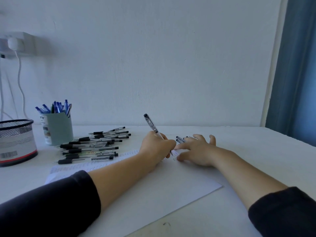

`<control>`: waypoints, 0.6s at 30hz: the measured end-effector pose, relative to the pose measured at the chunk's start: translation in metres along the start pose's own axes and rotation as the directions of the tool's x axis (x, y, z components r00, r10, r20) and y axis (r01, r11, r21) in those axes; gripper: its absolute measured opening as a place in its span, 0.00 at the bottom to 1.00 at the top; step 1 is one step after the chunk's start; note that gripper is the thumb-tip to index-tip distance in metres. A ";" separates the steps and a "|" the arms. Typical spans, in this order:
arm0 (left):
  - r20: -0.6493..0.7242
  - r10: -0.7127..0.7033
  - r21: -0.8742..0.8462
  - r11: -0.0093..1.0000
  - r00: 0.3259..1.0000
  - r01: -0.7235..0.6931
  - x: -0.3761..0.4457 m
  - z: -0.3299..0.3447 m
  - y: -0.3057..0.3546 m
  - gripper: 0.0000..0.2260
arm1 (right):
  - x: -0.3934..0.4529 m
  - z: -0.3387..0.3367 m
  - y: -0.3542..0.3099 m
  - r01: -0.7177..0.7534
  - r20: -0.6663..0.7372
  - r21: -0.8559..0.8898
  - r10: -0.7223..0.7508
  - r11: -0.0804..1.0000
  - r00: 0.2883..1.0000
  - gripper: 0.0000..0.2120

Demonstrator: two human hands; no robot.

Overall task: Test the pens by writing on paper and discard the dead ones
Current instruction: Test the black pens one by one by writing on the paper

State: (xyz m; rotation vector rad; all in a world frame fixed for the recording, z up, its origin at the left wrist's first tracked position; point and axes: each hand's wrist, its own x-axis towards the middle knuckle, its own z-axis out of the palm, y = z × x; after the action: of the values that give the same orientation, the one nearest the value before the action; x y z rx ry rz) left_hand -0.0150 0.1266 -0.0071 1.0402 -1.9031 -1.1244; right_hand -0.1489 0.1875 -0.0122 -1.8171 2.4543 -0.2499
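My left hand (156,147) grips a clear black-capped pen (151,124), its tip down on the white sheet of paper (153,190) near the sheet's far right corner. Rows of small scribbles run along the paper's far edge. My right hand (196,151) lies flat with spread fingers on that corner, just right of the pen tip. A few black pens (180,139) lie on the table behind my right hand, partly hidden by its fingers. A heap of several black pens (95,144) lies left of my left hand.
A pale green cup (58,128) with several blue pens stands at the back left. A black mesh bin (16,142) sits at the left edge. A charger and cable hang on the wall at far left. A blue curtain (297,69) hangs at right.
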 end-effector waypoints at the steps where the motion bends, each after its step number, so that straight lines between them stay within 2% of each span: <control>1: -0.004 0.012 0.023 1.000 1.000 -0.012 0.000 0.001 0.000 0.07 | 0.000 0.000 0.000 0.001 -0.003 0.002 -0.001 1.000 1.000 0.18; 18: -0.005 0.085 0.150 0.985 0.996 -0.083 -0.002 0.004 -0.001 0.03 | -0.004 -0.002 -0.001 0.009 0.009 0.035 -0.010 0.999 1.000 0.19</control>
State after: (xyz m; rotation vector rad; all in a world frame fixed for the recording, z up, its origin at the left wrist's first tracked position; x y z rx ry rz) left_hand -0.0169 0.1291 -0.0096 1.0333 -2.0281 -0.9380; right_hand -0.1472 0.1908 -0.0106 -1.8122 2.4200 -0.2823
